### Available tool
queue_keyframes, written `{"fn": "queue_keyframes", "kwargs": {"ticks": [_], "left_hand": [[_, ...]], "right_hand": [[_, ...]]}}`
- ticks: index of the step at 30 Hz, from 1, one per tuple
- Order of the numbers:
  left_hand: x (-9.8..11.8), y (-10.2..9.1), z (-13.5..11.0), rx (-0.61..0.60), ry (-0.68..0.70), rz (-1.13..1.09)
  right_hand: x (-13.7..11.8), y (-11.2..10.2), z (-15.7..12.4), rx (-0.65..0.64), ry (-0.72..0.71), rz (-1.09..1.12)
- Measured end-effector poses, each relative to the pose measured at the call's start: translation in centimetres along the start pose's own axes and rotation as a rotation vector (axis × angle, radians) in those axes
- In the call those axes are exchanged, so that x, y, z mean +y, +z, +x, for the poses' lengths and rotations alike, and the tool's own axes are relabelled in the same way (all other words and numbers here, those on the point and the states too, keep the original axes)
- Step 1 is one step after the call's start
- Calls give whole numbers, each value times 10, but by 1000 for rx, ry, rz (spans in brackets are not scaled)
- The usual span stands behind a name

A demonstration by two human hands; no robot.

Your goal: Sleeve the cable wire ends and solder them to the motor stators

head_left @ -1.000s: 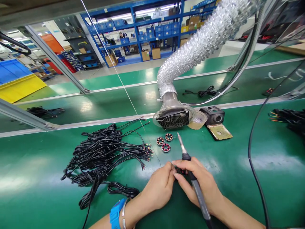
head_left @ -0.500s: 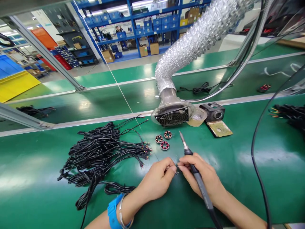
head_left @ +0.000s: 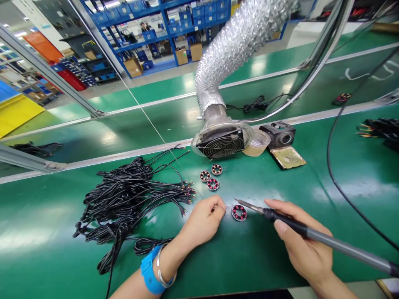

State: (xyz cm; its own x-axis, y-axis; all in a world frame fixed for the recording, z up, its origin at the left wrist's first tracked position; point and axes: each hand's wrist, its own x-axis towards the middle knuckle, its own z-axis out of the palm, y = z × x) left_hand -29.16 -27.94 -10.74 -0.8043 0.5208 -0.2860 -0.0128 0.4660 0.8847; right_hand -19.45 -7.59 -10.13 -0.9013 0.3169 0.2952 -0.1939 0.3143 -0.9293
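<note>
My right hand grips a soldering iron by its dark handle, with the metal tip pointing left. Just below that tip a ring-shaped motor stator with red windings lies on the green bench. My left hand, wearing a blue wrist strap and a metal bangle, is closed in a pinch to the left of this stator. Thin wire ends stick out at its fingertips; the rest is hidden by the fingers. Three more stators sit together farther back.
Black cables with bared coloured ends are heaped at left. A fume extractor on a silver duct stands behind the stators. Right of it are a tape roll and a soldering-iron stand with a sponge. A loose black cord crosses the right side.
My right hand has moved right and away from my left, and the soldering iron has swung from pointing away to pointing left. The stator between the hands is now uncovered.
</note>
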Motion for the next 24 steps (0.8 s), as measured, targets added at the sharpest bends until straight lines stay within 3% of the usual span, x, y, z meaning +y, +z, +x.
{"fn": "queue_keyframes", "kwargs": {"ticks": [3,5,24], "left_hand": [[0,0,-2,8,4,16],[1,1,-2,10,5,21],[6,2,-2,1,-8,33]], "right_hand": [[-2,6,-2,77,160,64],[-3,9,-2,77,186,56],[7,5,3,-16,39,-92]]}}
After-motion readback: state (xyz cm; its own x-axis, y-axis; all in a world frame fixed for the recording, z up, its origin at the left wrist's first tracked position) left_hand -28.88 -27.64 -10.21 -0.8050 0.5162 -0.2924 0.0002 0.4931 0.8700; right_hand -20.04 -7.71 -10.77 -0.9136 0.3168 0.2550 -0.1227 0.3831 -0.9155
